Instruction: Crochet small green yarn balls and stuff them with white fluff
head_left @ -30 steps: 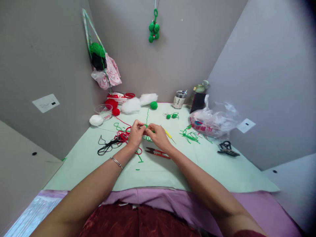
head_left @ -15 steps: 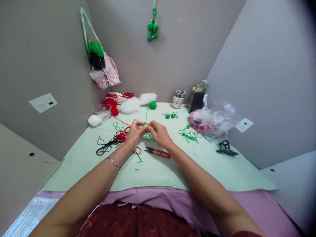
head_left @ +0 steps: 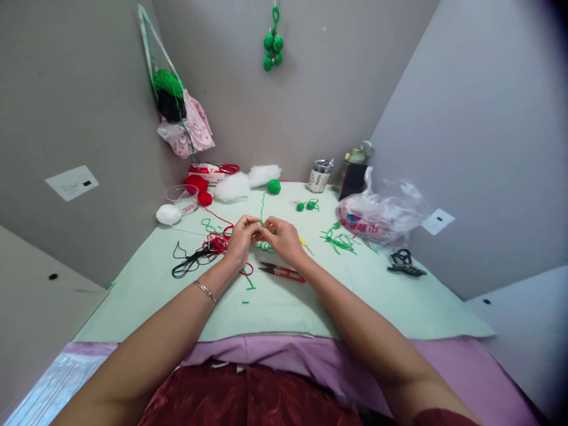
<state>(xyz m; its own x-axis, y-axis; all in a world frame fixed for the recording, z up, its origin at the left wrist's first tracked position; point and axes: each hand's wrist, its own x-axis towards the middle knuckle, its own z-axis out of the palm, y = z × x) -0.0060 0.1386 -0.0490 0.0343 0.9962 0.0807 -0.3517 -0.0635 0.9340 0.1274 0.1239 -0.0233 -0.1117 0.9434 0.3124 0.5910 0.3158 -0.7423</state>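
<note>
My left hand [head_left: 242, 239] and my right hand [head_left: 284, 239] meet above the middle of the table, fingers pinched together on green yarn [head_left: 261, 224]. Most of what they hold is hidden behind the fingers. A strand runs from there back to a green yarn ball [head_left: 274, 187]. Loops of loose green yarn [head_left: 264, 247] lie below the hands. Thread snips [head_left: 282, 271] with red handles rest near my right wrist. Just right of that hand lies a yellow-handled hook or needle [head_left: 304, 243]. Red yarn [head_left: 216, 242] is tangled beside my left hand.
Black yarn [head_left: 191, 262] and a white yarn ball [head_left: 168, 214] lie at left, near a clear plastic bowl [head_left: 183, 199]. White stuffing [head_left: 233, 187] sits behind. On the right are green yarn scraps [head_left: 339, 241], a plastic bag [head_left: 377, 216] and a black hair clip [head_left: 405, 264].
The whole view has shifted slightly. My fingers have changed position a little on the green yarn, and more of the yellow-handled tool shows beside my right hand.
</note>
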